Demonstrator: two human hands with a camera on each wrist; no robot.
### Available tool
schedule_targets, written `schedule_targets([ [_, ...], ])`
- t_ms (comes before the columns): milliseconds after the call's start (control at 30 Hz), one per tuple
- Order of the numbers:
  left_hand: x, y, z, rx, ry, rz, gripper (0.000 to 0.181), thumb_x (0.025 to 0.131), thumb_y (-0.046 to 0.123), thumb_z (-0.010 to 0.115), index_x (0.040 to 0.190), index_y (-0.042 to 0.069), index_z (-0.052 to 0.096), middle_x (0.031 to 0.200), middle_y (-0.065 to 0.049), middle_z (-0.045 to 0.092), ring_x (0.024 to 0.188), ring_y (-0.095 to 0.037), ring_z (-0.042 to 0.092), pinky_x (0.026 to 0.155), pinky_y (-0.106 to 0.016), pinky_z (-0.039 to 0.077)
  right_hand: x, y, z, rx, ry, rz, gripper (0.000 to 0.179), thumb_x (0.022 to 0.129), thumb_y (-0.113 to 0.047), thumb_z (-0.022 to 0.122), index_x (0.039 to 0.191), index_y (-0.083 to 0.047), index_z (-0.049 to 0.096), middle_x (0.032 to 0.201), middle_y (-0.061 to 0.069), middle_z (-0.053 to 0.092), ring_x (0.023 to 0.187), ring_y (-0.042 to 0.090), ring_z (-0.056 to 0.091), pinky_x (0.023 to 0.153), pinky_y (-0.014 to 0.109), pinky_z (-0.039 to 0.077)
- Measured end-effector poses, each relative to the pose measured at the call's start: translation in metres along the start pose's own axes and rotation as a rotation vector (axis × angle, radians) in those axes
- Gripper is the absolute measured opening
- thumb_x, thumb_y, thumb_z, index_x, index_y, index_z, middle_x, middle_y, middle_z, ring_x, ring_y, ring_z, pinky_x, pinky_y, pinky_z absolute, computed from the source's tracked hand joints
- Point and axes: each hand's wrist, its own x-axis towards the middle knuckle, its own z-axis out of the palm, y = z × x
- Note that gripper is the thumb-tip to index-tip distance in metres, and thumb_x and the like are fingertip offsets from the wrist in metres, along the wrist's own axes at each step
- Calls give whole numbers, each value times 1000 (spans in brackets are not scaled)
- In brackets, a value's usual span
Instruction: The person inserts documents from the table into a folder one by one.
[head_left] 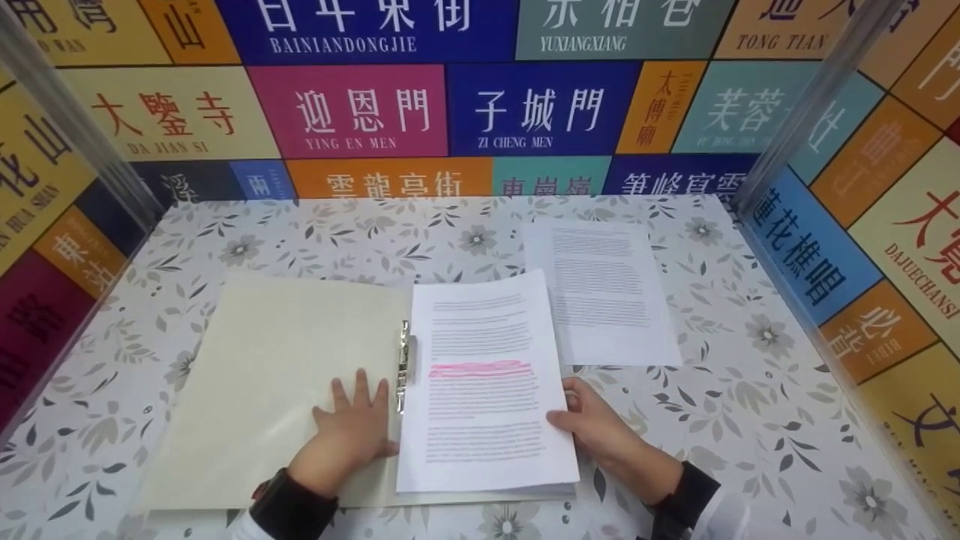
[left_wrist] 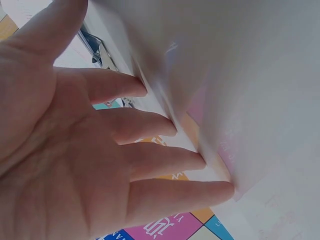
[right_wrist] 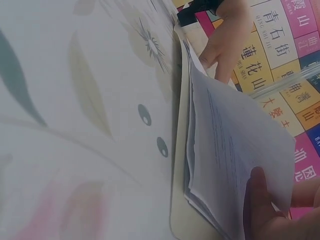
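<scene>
A cream folder [head_left: 277, 360] lies spread on the table, with a metal ring clip [head_left: 403, 367] along its fold. Several printed sheets [head_left: 484, 442] lie on its right side, the top one marked with pink highlighter lines. My left hand [head_left: 352, 427] rests with fingers spread on the folder's left cover, just left of the clip; in the left wrist view its fingertips touch the glossy cover. At the sheets' right edge my right hand [head_left: 600, 427] pinches the paper, thumb [right_wrist: 257, 185] on top and fingers behind. The right wrist view shows the pinched sheet lifted along that edge.
A separate printed sheet [head_left: 611, 300] lies behind and to the right, partly under the pinched paper's edge in the head view. The table has a floral cover [head_left: 750, 420]. Colourful panels with place names [head_left: 349, 110] enclose the back and sides.
</scene>
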Motion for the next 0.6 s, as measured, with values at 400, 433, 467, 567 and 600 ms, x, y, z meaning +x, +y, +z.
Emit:
schedule_targets([
  [400,3,0,2,16,-6,4,93,78,37,77,149,-1,30,154,-36,13,137,-64,9,98,-82,21,1,3,1,-219,0,-93,56,94,-1,52,144,1,29,131,20,56,114,31,62,92,37,54],
  [433,2,0,2,18,-7,4,93,78,37,77,149,-2,30,154,-36,13,137,-64,9,98,-82,21,0,3,0,-253,-11,-103,57,94,-2,52,146,1,28,133,20,55,118,32,59,95,39,53],
  [467,2,0,2,20,-8,2,93,78,37,76,149,-2,30,154,-36,14,137,-64,9,98,-82,21,0,3,0,-300,-19,-111,58,95,-4,52,147,1,26,136,20,53,122,33,57,99,41,50],
  [567,2,-1,2,17,-11,-1,93,79,37,76,149,-1,30,154,-36,13,137,-64,9,98,-82,21,-1,1,-2,-445,-34,-124,61,97,-11,53,150,-2,25,143,19,48,132,34,48,108,48,41],
  [600,2,-1,2,17,-13,-2,93,79,37,76,149,-1,30,155,-36,13,137,-64,9,98,-82,21,-1,1,-2,-497,-35,-131,62,97,-14,53,151,-3,24,146,19,45,135,34,45,110,49,38],
])
